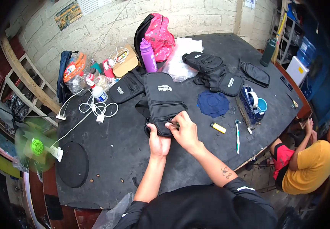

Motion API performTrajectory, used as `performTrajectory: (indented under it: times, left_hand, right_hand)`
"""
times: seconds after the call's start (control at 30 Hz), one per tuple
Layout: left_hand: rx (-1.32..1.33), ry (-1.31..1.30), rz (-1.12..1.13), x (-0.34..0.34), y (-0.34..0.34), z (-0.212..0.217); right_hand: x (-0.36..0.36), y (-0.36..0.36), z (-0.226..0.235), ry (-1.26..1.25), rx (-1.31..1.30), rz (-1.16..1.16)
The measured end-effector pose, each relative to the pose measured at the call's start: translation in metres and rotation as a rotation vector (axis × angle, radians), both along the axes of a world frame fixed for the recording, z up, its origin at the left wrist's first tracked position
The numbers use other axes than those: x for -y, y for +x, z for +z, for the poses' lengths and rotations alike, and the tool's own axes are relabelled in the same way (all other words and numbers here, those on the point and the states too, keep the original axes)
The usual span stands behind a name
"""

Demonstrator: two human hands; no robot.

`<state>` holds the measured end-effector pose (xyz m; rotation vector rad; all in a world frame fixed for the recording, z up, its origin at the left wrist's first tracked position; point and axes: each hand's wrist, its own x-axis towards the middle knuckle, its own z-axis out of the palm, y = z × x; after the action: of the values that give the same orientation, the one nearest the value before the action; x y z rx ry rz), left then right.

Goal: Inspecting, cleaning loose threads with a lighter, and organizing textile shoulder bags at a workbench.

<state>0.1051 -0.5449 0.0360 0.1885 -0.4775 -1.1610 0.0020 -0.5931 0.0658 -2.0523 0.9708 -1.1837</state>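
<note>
A black zippered bag (165,91) with white lettering and two zips lies at the middle of the table, its near end raised. My left hand (158,144) supports that near end from below, with the thumb on the bag's edge. Over the lower pocket, my right hand (187,131) has its fingers pinched together. Something small and dark shows between them, too hidden to name. Another black bag (126,87) lies just left of the one I hold, and several more black bags (228,82) are piled at the far right.
Near my right arm lie a yellow lighter (219,128), a toothbrush (238,137), a blue cloth (213,104) and a box holding tape rolls (248,108). A white cable (81,120), spray bottle (98,92) and spinning fan (37,146) are leftward. A person in yellow (308,168) sits at right.
</note>
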Motion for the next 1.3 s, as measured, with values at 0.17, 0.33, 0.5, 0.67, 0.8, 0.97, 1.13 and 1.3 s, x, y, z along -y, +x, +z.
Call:
performTrajectory:
  times: [0.17,0.33,0.5,0.67,0.8,0.97,1.13,1.3]
  left_hand:
    - [-0.077,0.028,0.094,-0.014,0.020,0.013]
    - [-0.276,-0.157,-0.128,-0.021,0.043,0.005]
    - [-0.286,-0.287,-0.134,-0.007,0.044,-0.036]
    - [0.408,0.284,0.114,0.000,0.061,-0.051]
    - [0.379,0.293,0.022,-0.021,0.077,-0.038]
    - [0.412,0.321,-0.014,-0.031,0.071,-0.027]
    - [0.420,0.323,-0.007,-0.022,0.065,-0.025]
    - [0.423,0.333,0.010,-0.025,0.065,-0.028]
  right_hand:
    - [0.045,-0.025,-0.006,-0.028,0.035,-0.193]
    - [0.053,-0.048,-0.010,0.720,0.466,0.225]
    - [0.029,-0.035,0.001,0.951,0.669,0.556]
    - [-0.023,-0.017,0.008,0.524,0.409,0.587]
    - [-0.030,-0.031,0.013,0.517,0.236,0.634]
    - [0.021,-0.039,0.026,0.413,0.502,0.450]
    - [0.033,-0.034,0.037,0.469,0.462,0.488]
    - [0.022,-0.037,0.036,0.497,0.427,0.435]
